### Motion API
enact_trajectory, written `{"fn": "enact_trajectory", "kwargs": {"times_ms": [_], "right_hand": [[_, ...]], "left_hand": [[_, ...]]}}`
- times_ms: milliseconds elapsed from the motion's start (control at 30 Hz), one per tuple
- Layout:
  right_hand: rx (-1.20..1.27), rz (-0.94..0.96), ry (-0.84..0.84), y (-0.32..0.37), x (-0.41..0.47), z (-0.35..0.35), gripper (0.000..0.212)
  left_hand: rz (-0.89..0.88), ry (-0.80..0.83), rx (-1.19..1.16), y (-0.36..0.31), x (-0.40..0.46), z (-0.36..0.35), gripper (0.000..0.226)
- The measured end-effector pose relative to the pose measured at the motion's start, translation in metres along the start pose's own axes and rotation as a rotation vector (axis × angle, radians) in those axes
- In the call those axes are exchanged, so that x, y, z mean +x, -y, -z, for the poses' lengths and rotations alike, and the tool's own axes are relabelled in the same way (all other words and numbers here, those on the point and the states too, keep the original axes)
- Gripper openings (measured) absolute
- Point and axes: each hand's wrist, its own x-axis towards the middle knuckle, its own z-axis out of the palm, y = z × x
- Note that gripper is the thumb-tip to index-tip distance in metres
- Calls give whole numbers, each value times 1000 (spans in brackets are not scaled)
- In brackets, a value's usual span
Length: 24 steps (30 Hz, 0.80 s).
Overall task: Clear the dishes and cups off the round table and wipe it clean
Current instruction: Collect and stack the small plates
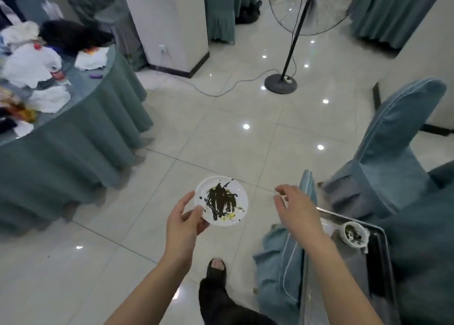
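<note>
One smeared plate pinched in left hand fingers, right hand fingers loosely spread, glossy tiled floor, cluttered round table.

Round table blurred, cut off at left edge.

No text, labels, brands, numbers or signs readable anywhere. Showing only dark smears on the plate and in the bowl; colourful items lying on the worktop too blurred for any print to be made out.
</note>
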Motion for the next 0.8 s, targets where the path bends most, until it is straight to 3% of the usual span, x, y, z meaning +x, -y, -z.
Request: {"fn": "enact_trajectory", "kwargs": {"times_ms": [200, 367, 800], "right_hand": [[35, -2, 45, 50, 150, -25, 29], [7, -53, 9, 61, 236, -18, 27], [-71, -400, -184, -12, 426, 55, 29]], "left_hand": [[14, 11, 78, -67, 128, -10, 41], [82, 102, 34, -98, 222, -59, 44], [125, 531, 65, -175, 446, -292, 49]]}}
